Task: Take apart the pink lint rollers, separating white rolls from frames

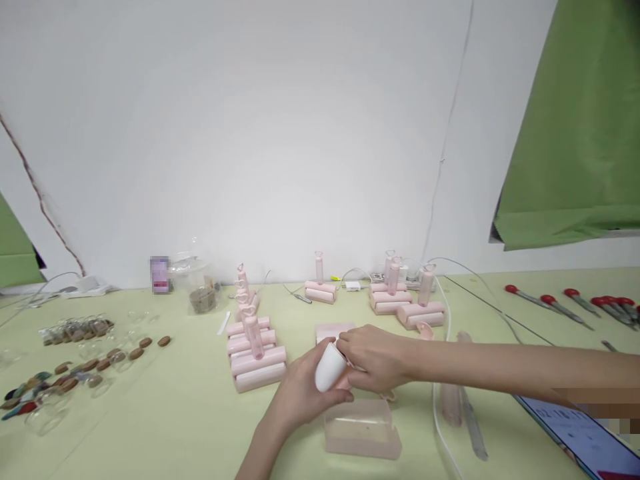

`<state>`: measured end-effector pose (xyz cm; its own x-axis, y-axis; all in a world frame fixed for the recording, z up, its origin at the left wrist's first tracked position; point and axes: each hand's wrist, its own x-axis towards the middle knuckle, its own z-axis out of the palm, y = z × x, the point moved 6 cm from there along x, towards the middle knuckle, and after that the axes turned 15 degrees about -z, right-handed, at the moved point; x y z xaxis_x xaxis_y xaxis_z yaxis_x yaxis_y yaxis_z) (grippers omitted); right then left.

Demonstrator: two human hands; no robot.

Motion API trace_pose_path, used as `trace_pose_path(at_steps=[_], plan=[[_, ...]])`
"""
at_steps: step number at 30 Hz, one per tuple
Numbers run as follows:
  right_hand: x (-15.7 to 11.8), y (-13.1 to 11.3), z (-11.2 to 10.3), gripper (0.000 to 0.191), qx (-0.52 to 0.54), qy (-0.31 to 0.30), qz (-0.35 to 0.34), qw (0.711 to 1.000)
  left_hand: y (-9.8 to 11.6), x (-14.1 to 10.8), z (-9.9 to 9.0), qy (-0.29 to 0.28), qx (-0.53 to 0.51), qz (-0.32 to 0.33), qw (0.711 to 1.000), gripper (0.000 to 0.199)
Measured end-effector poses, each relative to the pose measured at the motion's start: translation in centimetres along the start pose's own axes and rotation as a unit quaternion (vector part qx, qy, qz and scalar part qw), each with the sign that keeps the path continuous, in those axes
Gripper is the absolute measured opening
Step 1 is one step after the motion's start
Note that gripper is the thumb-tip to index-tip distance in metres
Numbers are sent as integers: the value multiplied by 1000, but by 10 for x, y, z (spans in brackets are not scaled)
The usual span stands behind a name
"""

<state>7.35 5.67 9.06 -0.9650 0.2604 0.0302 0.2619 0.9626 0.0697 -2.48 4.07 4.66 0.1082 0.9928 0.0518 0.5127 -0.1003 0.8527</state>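
Observation:
My left hand (300, 393) is wrapped round a short white cylinder with pink parts (330, 368), which is tilted over the table. From the right, my right hand (373, 357) closes its fingers at the cylinder's pink side; what its fingertips grip is hidden. Just in front of my hands lies a clear pinkish rectangular box (363, 443). Behind them, a pale pink piece (335, 330) is partly covered by my fingers. A pink loop-shaped part (425, 331) shows beyond my right forearm, and a clear pink tube (452, 405) lies beside that forearm.
Pink cylinder sets (260, 368) with upright tubes stand at left, and more sets (393, 301) at back right. Glass pieces and brown discs (136, 353) spread on the far left. A white cable (440, 427), a tablet (580, 433) and red-ended tools (550, 303) are at right.

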Motion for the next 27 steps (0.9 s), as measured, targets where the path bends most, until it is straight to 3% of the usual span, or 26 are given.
trace_pose_path(at_steps=[5,11,14,16,19,22,27], plan=[[-7,0,6,11,54,-26,-13,998,-1,4,6,-43,62,8,997,68],[-13,3,10,11,125,-19,-2,992,5,0,9,-74,92,34,992,58],[-18,6,12,8,170,-36,35,984,3,-2,11,-99,90,41,990,61],[-24,11,11,12,188,-29,89,978,0,-1,8,-80,79,23,993,68],[-36,18,5,27,242,38,151,958,2,-1,4,-41,39,13,998,57],[-45,20,7,35,307,122,166,929,11,-3,7,-47,-5,31,998,35],[-53,15,21,33,365,226,191,883,11,-3,11,-32,-52,27,998,38]])
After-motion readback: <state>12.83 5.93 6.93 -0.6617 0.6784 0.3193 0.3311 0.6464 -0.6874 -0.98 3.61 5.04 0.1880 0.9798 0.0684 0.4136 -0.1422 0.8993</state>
